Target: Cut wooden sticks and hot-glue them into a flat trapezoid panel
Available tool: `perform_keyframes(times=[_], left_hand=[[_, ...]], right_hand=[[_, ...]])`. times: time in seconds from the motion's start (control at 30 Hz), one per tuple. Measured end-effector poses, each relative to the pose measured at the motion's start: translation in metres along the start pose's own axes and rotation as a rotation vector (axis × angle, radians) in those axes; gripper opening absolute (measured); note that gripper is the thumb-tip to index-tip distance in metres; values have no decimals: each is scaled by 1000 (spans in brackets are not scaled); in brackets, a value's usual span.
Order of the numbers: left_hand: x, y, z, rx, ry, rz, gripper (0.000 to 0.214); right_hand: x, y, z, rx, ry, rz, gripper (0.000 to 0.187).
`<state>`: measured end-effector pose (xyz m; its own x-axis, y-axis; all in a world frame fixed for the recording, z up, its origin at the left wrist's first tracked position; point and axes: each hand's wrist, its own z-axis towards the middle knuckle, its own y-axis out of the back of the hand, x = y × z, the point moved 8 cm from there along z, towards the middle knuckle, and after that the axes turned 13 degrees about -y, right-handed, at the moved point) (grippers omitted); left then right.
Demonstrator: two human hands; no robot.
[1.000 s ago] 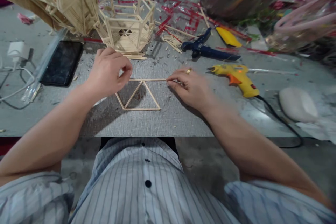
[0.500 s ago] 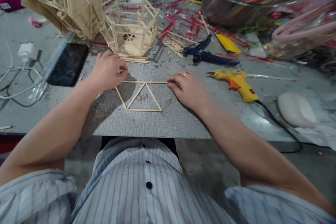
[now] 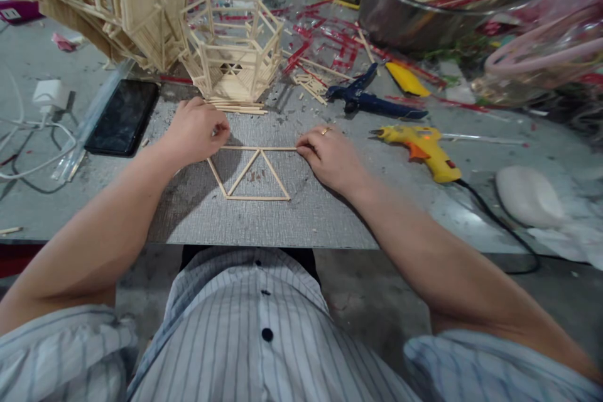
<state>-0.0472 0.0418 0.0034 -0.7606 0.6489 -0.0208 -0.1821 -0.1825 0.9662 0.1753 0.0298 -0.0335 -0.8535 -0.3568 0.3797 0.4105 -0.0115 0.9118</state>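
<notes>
Thin wooden sticks form a flat zigzag of triangles on the table, with a long top stick (image 3: 277, 149), slanted sticks and a bottom stick (image 3: 258, 198). My right hand (image 3: 332, 158), a ring on one finger, pinches the right end of the top stick between thumb and fingertips. Over the left end of that stick my left hand (image 3: 198, 132) is closed, fingers curled down, hiding the stick's tip and the upper left corner. Just beyond my left hand lie several loose sticks (image 3: 240, 107), in front of a six-sided stick frame (image 3: 230, 53).
Left are a phone (image 3: 123, 117), a white charger (image 3: 51, 95) and a large stick structure (image 3: 151, 19). Right are a yellow glue gun (image 3: 424, 151) with a cord, dark blue pliers (image 3: 377, 103), and a white rounded object (image 3: 530, 196). A metal bowl (image 3: 396, 19) stands behind.
My right hand has slid slightly left along the top stick's end. My left hand and the triangles stay almost where they were.
</notes>
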Motion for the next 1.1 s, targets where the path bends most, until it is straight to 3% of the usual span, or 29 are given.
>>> perform_keyframes(times=[0.27, 0.53, 0.83, 1.1], left_hand=[[1, -1, 1, -11, -36, -34, 22], [-12, -6, 1, 101, -114, -67, 18], [-14, -14, 2, 292, -42, -44, 26], [-13, -15, 2, 221, -148, -37, 35]], right_hand=[[0, 2, 0, 1, -24, 7, 22], [1, -1, 0, -5, -9, 4, 24], [1, -2, 2, -48, -4, -21, 20], [1, -2, 2, -73, 24, -26, 20]])
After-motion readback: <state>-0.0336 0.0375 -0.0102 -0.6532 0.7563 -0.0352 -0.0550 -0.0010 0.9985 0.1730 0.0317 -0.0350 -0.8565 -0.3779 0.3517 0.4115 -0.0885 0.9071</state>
